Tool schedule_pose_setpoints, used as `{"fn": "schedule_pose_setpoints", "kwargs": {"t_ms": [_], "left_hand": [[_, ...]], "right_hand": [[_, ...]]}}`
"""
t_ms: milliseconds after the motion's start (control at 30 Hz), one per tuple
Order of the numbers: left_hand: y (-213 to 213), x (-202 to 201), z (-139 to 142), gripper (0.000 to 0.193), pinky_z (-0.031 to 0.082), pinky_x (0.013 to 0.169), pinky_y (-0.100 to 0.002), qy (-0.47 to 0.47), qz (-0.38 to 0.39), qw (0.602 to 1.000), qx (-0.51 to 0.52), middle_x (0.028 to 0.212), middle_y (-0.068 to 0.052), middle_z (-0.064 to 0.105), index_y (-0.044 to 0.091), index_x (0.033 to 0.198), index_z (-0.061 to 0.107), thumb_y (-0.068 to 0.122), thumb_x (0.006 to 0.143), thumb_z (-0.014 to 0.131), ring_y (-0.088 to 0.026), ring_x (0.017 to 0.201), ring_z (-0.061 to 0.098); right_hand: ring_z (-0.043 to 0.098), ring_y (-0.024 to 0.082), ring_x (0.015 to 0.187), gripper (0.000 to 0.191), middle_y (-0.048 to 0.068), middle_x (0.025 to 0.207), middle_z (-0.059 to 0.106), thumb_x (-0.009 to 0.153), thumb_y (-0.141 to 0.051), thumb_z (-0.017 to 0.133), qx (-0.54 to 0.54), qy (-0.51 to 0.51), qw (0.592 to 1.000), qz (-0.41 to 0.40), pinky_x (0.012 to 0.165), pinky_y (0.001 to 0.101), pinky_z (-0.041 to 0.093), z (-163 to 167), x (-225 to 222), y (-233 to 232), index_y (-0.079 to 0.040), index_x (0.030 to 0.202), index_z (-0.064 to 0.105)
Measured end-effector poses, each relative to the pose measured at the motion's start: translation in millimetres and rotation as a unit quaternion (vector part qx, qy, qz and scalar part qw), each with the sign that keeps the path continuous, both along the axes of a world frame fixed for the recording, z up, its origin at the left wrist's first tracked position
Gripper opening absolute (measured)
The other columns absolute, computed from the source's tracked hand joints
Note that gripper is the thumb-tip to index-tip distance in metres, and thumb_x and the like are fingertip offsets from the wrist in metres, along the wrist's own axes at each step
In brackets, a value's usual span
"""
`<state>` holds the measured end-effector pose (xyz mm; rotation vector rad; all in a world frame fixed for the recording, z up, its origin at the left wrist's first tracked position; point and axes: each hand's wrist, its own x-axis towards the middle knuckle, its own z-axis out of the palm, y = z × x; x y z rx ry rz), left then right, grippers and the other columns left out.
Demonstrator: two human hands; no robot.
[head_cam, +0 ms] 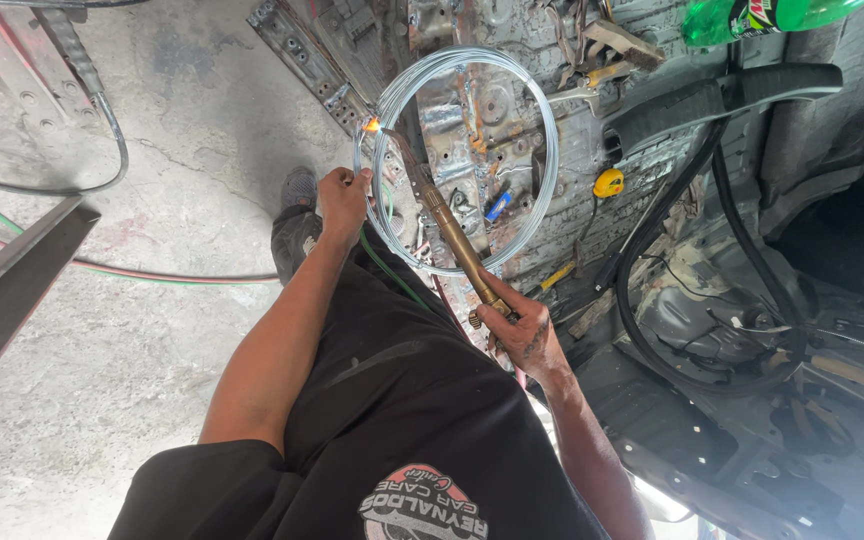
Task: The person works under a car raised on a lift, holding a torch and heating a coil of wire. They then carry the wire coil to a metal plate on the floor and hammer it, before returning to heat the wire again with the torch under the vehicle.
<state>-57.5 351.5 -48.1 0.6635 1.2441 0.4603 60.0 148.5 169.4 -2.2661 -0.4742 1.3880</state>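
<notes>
We see the left hand [342, 197] closed on the rim of a coil of grey wire [544, 175], holding the coil upright in front of the body, above the rusted car floor pan [497, 110]. The right hand [522, 335] grips the handle of a brass torch [452, 235]; its tip reaches the coil's upper left, where a small flame [372, 125] burns against the wire just above the left hand's fingers. Green and red hoses [152, 275] trail across the concrete floor [102, 360] to the left.

We judge the step in hand to be heating the wire at one spot, likely to part a length from the coil. The next move calls for a steady flame on that spot, with the left fingers kept clear of the heat, and care for the hot free end.

A green bottle [752, 15] lies at the top right; a yellow tape measure [608, 183] rests on the pan.
</notes>
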Motion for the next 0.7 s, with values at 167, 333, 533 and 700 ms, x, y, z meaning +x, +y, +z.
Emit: {"fn": "schedule_pose_setpoints", "kwargs": {"t_ms": [167, 333, 533, 700], "left_hand": [[0.4, -1.6, 0.4, 0.024, 0.048, 0.047, -0.028, 0.001, -0.001, 1.0, 0.004, 0.068, -0.006, 0.062, -0.005, 0.082, 0.064, 0.015, 0.093, 0.073, -0.012, 0.055, 0.06], [-0.2, -2.0, -0.2, 0.025, 0.047, 0.046, -0.028, 0.002, -0.005, 1.0, 0.012, 0.068, -0.006, 0.062, -0.005, 0.083, 0.064, 0.015, 0.094, 0.072, -0.012, 0.054, 0.061], [0.8, -1.0, 0.2, 0.024, 0.045, 0.043, -0.029, 0.006, -0.008, 1.0, -0.002, 0.067, -0.006, 0.062, -0.004, 0.084, 0.063, 0.017, 0.093, 0.072, -0.013, 0.053, 0.062], [1.2, -0.9, 0.2, 0.026, 0.047, 0.045, -0.028, 0.008, -0.008, 1.0, 0.01, 0.067, -0.006, 0.062, -0.004, 0.083, 0.064, 0.017, 0.094, 0.073, -0.013, 0.054, 0.061]], "right_hand": [[0.063, 0.008, 0.055, 0.057, 0.007, 0.089, 0.073, 0.094, -0.015, 0.067, 0.004, 0.014, 1.0, -0.007, 0.049, 0.0253, 0.054, -0.3, 2.5, -0.6, -0.012, 0.149, 0.053], [0.065, 0.009, 0.056, 0.058, 0.007, 0.086, 0.07, 0.094, -0.017, 0.067, -0.004, 0.009, 1.0, 0.003, 0.049, 0.0261, 0.055, 2.5, 4.8, 0.2, -0.012, 0.15, 0.054], [0.066, 0.01, 0.056, 0.058, 0.006, 0.087, 0.071, 0.093, -0.017, 0.068, -0.015, 0.011, 1.0, -0.003, 0.046, 0.0263, 0.055, 2.0, 6.3, 2.6, -0.014, 0.149, 0.054], [0.066, 0.009, 0.057, 0.058, 0.006, 0.086, 0.071, 0.093, -0.017, 0.068, -0.008, 0.018, 1.0, -0.004, 0.046, 0.0255, 0.055, 0.1, 7.7, 0.5, -0.014, 0.15, 0.054]]}}
